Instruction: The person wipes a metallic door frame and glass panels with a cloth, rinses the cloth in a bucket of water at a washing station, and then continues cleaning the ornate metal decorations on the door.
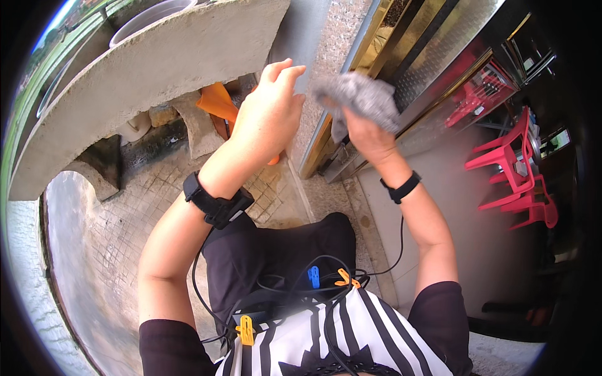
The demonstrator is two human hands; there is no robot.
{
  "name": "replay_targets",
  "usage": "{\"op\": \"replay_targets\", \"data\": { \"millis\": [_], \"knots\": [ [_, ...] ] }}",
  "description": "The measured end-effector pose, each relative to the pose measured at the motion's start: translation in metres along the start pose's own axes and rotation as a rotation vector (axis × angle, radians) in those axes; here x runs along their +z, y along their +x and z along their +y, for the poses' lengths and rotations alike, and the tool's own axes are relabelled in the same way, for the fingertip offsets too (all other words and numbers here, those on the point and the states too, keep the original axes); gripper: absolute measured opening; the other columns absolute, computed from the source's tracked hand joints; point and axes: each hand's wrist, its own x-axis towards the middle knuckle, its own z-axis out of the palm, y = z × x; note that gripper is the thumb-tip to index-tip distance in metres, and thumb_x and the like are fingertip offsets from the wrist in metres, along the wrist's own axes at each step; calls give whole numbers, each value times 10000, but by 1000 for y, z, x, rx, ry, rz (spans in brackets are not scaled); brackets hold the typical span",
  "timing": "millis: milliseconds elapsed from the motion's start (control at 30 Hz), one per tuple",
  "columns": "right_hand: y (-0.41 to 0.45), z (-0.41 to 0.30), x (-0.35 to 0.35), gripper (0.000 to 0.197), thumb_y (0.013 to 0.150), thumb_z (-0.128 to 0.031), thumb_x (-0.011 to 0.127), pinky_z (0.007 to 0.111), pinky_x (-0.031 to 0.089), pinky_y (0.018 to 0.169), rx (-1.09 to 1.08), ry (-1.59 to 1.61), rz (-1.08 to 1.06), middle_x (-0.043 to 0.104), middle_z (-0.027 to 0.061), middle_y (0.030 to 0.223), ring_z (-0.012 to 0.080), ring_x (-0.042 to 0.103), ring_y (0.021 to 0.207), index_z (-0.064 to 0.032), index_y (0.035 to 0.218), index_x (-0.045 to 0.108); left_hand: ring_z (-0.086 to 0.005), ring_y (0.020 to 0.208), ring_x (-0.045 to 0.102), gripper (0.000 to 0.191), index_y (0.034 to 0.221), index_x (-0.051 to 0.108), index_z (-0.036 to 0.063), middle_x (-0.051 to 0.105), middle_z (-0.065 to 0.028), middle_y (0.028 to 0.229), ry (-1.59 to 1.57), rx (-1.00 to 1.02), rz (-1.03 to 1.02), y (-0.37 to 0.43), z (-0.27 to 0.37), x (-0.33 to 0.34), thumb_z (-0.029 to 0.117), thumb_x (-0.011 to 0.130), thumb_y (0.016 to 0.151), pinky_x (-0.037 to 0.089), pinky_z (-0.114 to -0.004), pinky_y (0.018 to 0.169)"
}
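My right hand grips a crumpled grey cloth, which is partly blurred and hides some fingertips. The cloth is held up in front of a metal door with gold-coloured strips and a dotted texture; whether it touches the door I cannot tell. My left hand is raised to the left of the cloth, fingers loosely bent and apart, with nothing in it. Behind that hand runs a speckled stone door surround.
A concrete counter on supports curves across the left, with a pale basin on top. Orange material hangs beneath it. Red plastic chairs stand inside at right. Black cables run from my wrist to my waist.
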Motion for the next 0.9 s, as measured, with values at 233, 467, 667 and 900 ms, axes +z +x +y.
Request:
{"op": "replay_targets", "data": {
  "millis": [233,467,667,900],
  "knots": [
    [136,38,-71,589,778,-222,652,439,471,982,250,-139,244,642,206,1134,362,613,1081,-12,1323,575,-323,1065,671,372,1294,553,54,503,-190,1393,24,-101,-29,-23,-33,23,81,620,930,548,-386,905],
    [91,1,35,327,820,-160,650,331,563,620,-24,16,-71,661,121,912,235,688,789,-8,1107,620,-413,1119,603,390,1261,571,7,543,-213,1320,84,-331,-179,-80,-88,13,109,646,893,509,-436,956],
    [-13,-78,127,313,775,-139,647,342,523,805,-447,-237,-431,717,62,942,247,688,919,-105,1084,691,-427,1133,592,417,1291,551,28,538,-225,1316,101,-498,-343,-126,-107,17,124,606,888,499,-467,976],
    [61,-47,56,287,743,-77,680,383,545,858,-73,-154,-278,707,157,1077,266,677,979,-35,1020,741,-442,1120,595,412,1291,555,34,535,-230,1313,160,-599,-444,-165,-133,10,132,607,894,506,-480,958]
  ]
}}
